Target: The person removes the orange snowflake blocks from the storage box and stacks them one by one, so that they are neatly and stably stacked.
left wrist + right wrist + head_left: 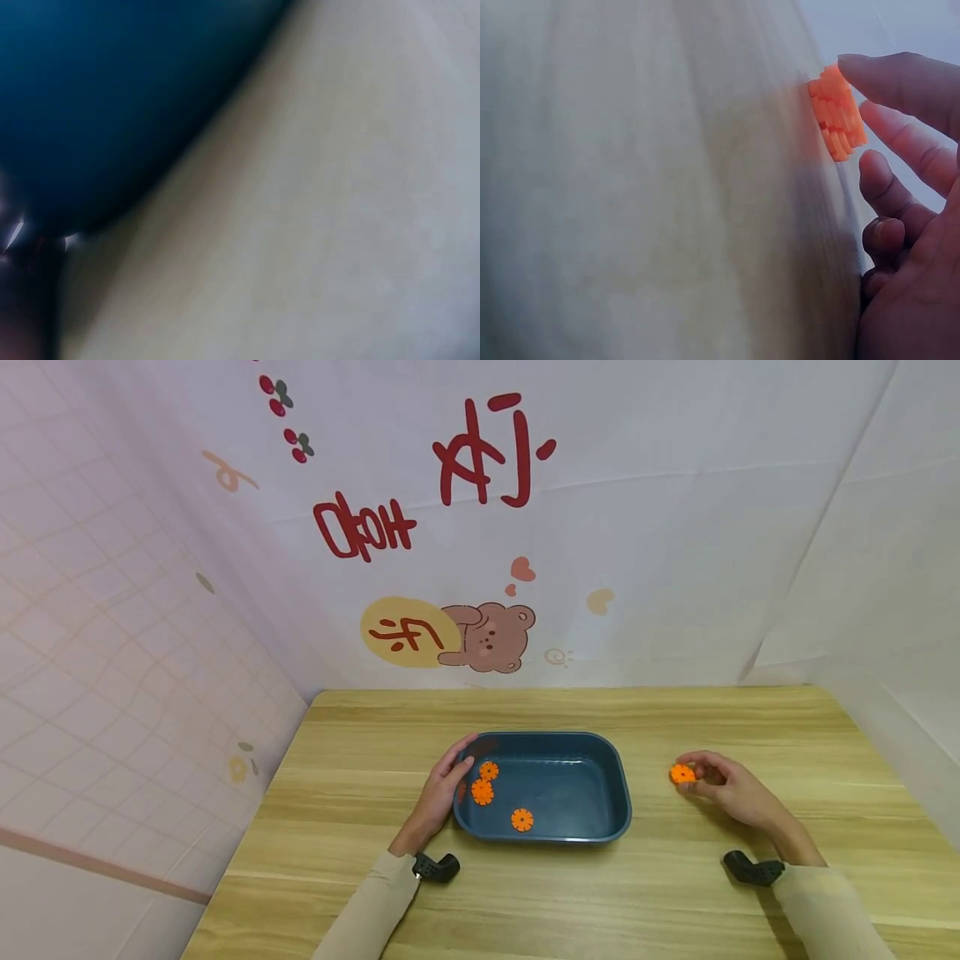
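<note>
A dark blue rectangular plastic basin [573, 793] stands mid-table, with several orange notched discs [522, 820] lying in its left half. My left hand [438, 793] holds the basin's left side, thumb over the rim. To the right of the basin, my right hand [733, 789] pinches a small stack of orange notched discs [682, 774] between thumb and fingers. The right wrist view shows several layers in that stack [838, 116], close to the tabletop. In the left wrist view, only a blurred blue basin wall [112, 97] and table surface appear.
The wooden table [540, 902] reaches back to a white cloth wall [675, 568] printed with a bear and red characters. Another pale patterned cloth [112, 610] hangs at the left. A black wrist camera [752, 868] sits on the right wrist, another [437, 867] on the left.
</note>
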{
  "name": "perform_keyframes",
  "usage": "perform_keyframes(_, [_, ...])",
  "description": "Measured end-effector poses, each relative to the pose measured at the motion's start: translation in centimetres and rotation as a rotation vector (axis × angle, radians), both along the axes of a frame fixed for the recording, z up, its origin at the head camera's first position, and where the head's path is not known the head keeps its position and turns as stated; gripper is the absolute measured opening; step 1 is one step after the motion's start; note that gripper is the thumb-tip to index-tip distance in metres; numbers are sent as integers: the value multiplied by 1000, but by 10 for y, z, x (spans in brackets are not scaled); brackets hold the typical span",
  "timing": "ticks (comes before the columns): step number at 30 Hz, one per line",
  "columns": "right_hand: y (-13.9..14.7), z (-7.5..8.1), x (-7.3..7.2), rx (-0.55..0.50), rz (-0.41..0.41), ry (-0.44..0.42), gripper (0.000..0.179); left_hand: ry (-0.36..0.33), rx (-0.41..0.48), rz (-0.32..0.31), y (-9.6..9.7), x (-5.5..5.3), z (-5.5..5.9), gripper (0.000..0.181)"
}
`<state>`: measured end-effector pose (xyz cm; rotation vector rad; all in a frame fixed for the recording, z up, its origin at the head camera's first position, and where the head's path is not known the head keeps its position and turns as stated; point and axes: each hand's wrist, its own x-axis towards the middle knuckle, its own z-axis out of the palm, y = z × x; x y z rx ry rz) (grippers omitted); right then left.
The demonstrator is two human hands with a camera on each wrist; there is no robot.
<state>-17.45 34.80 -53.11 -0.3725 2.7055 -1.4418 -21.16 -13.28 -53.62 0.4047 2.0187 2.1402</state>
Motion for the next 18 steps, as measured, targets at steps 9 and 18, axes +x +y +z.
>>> perform_keyframes(9, [-1,2,-2,-55,13,-7,39,-13,-5,27,0,0,0,44])
perform_keyframes(18, [-14,22,-12,25,-13,3,38,-22,3,16,0,0,0,45])
